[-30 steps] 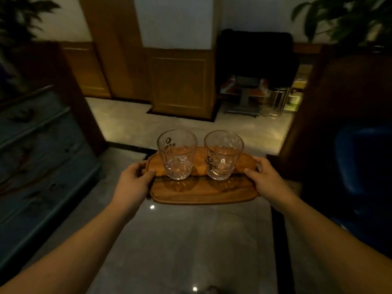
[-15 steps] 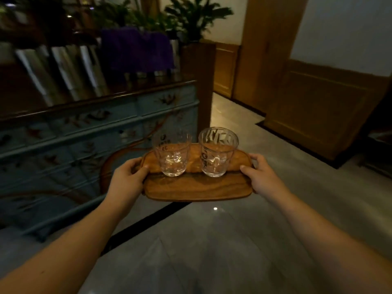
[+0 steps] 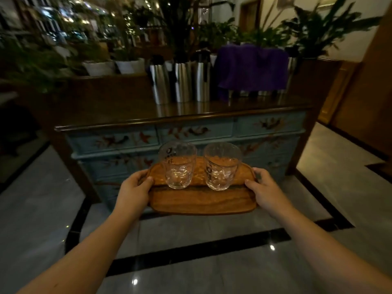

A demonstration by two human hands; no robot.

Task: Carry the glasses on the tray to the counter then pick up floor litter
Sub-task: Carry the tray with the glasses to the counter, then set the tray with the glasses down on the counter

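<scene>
I hold an oval wooden tray (image 3: 201,201) level in front of me, above the floor. My left hand (image 3: 132,190) grips its left end and my right hand (image 3: 266,188) grips its right end. Two clear tumblers stand upright on the tray's far half: the left glass (image 3: 178,166) with dark print on it, the right glass (image 3: 221,166) beside it, a small gap between them. Straight ahead is the counter (image 3: 127,115), a dark glossy wooden top on a blue painted cabinet with drawers. No litter shows on the visible floor.
Three steel flasks (image 3: 182,82) and a purple cloth-covered stand (image 3: 252,67) occupy the counter's back right. Potted plants (image 3: 99,66) line the rear. The counter's front part shows bare wood. Polished marble floor with black border strips (image 3: 199,250) lies below; a wood-panelled wall stands at right.
My view has swung left, so the blue counter moved from my left side to straight ahead. The tray, both glasses and my grip stayed the same.
</scene>
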